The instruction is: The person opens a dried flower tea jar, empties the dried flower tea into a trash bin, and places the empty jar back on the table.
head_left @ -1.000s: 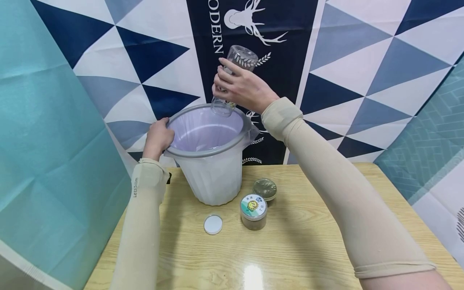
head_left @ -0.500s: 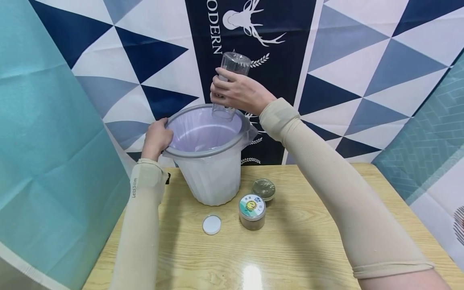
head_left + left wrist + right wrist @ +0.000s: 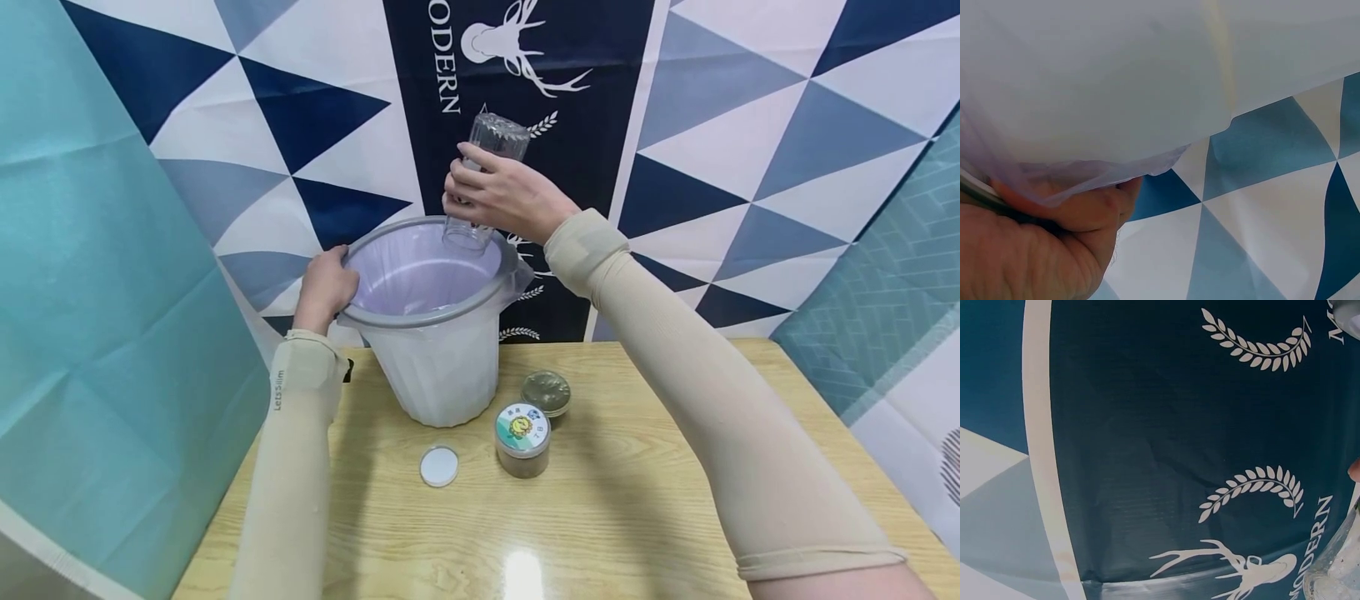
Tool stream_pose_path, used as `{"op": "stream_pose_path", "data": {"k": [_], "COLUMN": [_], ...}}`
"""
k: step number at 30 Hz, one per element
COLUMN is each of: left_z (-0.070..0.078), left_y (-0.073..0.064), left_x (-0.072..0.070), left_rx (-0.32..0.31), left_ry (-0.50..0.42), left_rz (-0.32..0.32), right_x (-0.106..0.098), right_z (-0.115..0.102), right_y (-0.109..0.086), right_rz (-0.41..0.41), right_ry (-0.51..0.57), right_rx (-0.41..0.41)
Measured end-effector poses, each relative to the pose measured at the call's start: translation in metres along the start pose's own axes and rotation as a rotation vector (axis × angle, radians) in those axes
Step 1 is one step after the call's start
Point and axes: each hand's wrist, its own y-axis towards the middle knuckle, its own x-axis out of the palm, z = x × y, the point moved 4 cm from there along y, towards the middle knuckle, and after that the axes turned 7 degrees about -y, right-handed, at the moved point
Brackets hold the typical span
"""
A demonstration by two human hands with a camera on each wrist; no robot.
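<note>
My left hand (image 3: 327,283) grips the grey rim of a white trash can (image 3: 442,367) at its left side. In the left wrist view the fingers (image 3: 1085,209) curl under the rim, partly behind the lilac bag liner (image 3: 1091,178). My right hand (image 3: 508,192) holds a clear jar (image 3: 501,137) upside down and tilted, its mouth at the back right of the can's opening. In the right wrist view only a corner of the jar (image 3: 1338,565) and a fingertip show at the right edge.
On the wooden table (image 3: 615,517), a jar with a printed lid (image 3: 522,429) stands before a tin-like container with a dull gold lid (image 3: 546,390). A small round white lid (image 3: 438,466) lies left of them. A patterned cloth (image 3: 720,167) hangs behind.
The right hand has dipped with the upside-down jar, then shifted slightly right and tilted it again. The left hand stays on the rim.
</note>
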Motion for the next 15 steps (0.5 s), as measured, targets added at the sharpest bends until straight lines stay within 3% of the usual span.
{"op": "stream_pose_path", "data": {"k": [8, 15], "left_z": [0.0008, 0.001], "left_y": [0.0002, -0.0011], "left_x": [-0.0009, -0.0012], "left_rx": [0.003, -0.002], "left_ry": [0.003, -0.002], "left_rz": [-0.003, -0.003], "right_x": [0.0015, 0.0024], "right_z": [-0.002, -0.0084], "right_y": [-0.002, -0.0044], "right_rz": [-0.013, 0.064], "right_ry": [0.031, 0.028], "right_rx": [0.06, 0.226]}}
